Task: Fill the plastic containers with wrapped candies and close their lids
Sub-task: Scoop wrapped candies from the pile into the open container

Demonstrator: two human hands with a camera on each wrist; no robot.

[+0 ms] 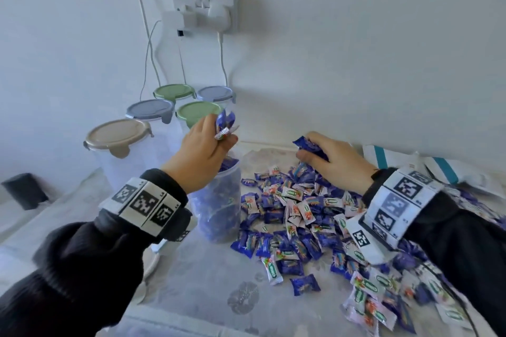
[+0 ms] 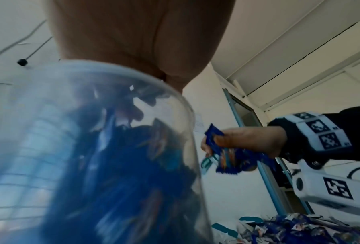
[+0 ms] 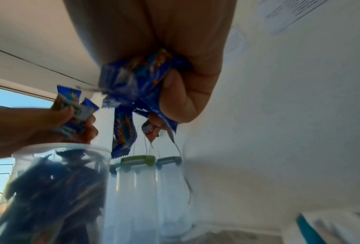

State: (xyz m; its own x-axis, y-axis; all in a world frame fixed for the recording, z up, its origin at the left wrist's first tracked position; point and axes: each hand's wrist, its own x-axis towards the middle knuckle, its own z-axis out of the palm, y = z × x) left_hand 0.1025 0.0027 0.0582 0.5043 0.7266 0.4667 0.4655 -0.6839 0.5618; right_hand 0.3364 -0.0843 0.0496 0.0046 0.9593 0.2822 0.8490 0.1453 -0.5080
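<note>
Left hand (image 1: 204, 145): raised at centre-left, back of the hand up, fingers curled and pinching a small bunch at the fingertips. Left forearm runs in from the near left, dark sleeve (image 1: 82, 262) to the wrist, wrist band of black-and-white markers (image 1: 142, 205) around it.

Right hand (image 1: 332, 160): lower, to the right of the left hand and apart from it, back up, thumb and fingers closed around a handful. Right forearm comes in from the near right; dark sleeve (image 1: 454, 241), marker band (image 1: 397, 205) at the wrist, a white marked housing (image 2: 331, 188) under it.
</note>
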